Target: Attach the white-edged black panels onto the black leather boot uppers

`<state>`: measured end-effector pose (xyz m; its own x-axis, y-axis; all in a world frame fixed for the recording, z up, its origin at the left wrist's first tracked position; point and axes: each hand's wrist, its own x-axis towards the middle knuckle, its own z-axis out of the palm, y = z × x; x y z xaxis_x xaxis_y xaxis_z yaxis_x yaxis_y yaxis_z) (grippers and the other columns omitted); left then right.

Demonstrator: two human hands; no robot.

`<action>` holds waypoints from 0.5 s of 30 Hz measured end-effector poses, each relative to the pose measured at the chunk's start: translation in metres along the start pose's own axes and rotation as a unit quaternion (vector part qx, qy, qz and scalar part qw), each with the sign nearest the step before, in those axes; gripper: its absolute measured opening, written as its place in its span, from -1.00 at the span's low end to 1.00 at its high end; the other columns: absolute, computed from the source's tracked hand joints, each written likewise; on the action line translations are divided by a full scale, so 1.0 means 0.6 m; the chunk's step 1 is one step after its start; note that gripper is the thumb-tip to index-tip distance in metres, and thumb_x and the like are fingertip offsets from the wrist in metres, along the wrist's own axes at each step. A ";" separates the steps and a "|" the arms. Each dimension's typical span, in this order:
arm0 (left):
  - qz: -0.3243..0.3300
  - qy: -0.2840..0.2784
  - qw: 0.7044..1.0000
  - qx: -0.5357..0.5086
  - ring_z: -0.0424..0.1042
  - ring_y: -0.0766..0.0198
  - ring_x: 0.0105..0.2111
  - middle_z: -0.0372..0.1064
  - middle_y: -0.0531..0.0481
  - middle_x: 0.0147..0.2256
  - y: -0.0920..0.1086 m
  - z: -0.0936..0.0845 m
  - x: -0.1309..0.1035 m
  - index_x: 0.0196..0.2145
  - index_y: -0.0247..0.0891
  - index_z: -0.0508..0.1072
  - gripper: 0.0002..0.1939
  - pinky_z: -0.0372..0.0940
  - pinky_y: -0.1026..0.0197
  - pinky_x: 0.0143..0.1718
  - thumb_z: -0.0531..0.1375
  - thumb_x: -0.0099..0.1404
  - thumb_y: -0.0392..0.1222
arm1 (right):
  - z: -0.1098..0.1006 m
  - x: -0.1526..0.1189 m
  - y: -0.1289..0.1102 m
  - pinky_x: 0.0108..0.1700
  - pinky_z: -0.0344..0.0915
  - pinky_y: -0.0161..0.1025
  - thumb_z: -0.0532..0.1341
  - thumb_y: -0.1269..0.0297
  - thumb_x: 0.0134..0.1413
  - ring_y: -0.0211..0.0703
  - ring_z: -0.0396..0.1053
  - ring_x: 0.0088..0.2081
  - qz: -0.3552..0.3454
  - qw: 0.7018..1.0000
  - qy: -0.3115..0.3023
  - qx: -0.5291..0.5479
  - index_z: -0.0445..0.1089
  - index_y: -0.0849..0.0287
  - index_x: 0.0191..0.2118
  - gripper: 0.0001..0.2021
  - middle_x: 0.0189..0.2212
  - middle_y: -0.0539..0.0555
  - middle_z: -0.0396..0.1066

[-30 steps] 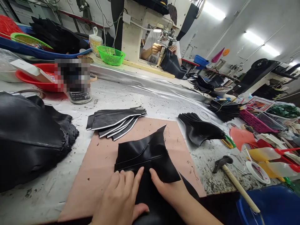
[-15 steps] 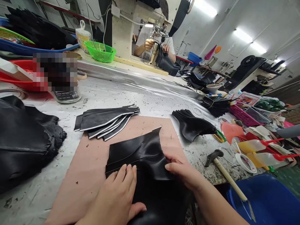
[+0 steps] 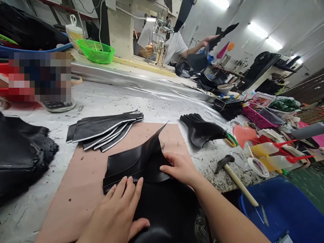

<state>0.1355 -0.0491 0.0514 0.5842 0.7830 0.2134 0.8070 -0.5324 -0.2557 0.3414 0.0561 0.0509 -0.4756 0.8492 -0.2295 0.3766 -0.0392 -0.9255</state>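
Note:
A stitched black leather piece (image 3: pixel 136 162) lies over the pink board (image 3: pixel 73 175) in front of me, its upper corner curling up to a point. My left hand (image 3: pixel 118 199) rests flat on its lower left part, fingers stretched out along a seam and thumb apart. At the right edge my right hand (image 3: pixel 174 167) pinches the leather between thumb and fingers; the fingertips underneath are partly hidden. Closer to me, a smooth black leather part (image 3: pixel 164 209) hangs down past the board. Behind the board sits a fanned stack of black strips with white edges (image 3: pixel 101 130).
Folded black leather pieces (image 3: pixel 202 130) and a hammer (image 3: pixel 235 179) lie to the right, the handle jutting over a blue bin (image 3: pixel 286 209). Bottles with red nozzles (image 3: pixel 268 148) stand beyond. A leather pile (image 3: pixel 22 152) is at left. A co-worker (image 3: pixel 162 44) sits behind a sewing machine.
My right hand has pushed the leather's right side inward and up, so its corner curls higher. My left hand stays flat on it. The co-worker has lifted a black piece out to the side.

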 end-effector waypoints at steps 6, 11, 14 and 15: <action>-0.020 -0.043 0.999 -0.019 0.42 -0.10 -0.11 0.39 -0.44 -0.07 0.026 0.000 0.022 -0.01 -0.48 0.39 -0.17 0.41 0.02 -0.16 0.28 -0.05 0.28 | 0.007 -0.004 0.001 -0.41 0.15 -0.31 0.21 0.42 -0.07 -0.24 0.24 -0.44 -0.002 0.995 0.050 -0.082 0.27 0.15 -0.47 -0.92 -0.53 -0.09 0.27; -0.061 -0.127 0.985 -0.101 0.35 -0.10 -0.03 0.37 -0.29 -0.01 0.042 0.000 0.041 0.14 -0.19 0.22 -0.14 0.34 -0.05 -0.08 0.10 0.03 0.41 | 0.010 -0.004 -0.007 -0.45 0.03 -0.32 0.22 0.45 -0.08 -0.29 0.12 -0.50 -0.006 0.987 0.072 -0.141 0.17 0.15 -0.55 -0.81 -0.60 -0.13 0.13; -0.031 -0.140 0.979 -0.142 0.30 -0.08 0.03 0.31 -0.30 0.05 0.047 0.000 0.054 0.12 -0.33 0.25 -0.12 0.28 -0.02 0.02 0.05 0.06 0.43 | 0.009 -0.003 -0.014 -0.45 0.01 -0.30 0.27 0.44 -0.13 -0.28 0.11 -0.50 0.004 0.983 0.081 -0.163 0.18 0.15 -0.56 -0.78 -0.61 -0.13 0.13; -0.027 -0.146 0.977 -0.153 0.30 -0.09 0.03 0.31 -0.31 0.05 0.047 -0.001 0.058 0.13 -0.34 0.24 -0.08 0.28 -0.03 0.03 0.04 0.04 0.45 | 0.005 -0.003 -0.016 -0.44 0.01 -0.30 0.31 0.42 -0.16 -0.27 0.12 -0.49 0.010 0.982 0.083 -0.167 0.21 0.14 -0.54 -0.78 -0.61 -0.13 0.14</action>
<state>0.1787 -0.0372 0.0518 0.5266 0.8471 -0.0710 0.8501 -0.5242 0.0512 0.3362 0.0533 0.0590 -0.3386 0.9256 -0.1693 0.6376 0.0934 -0.7647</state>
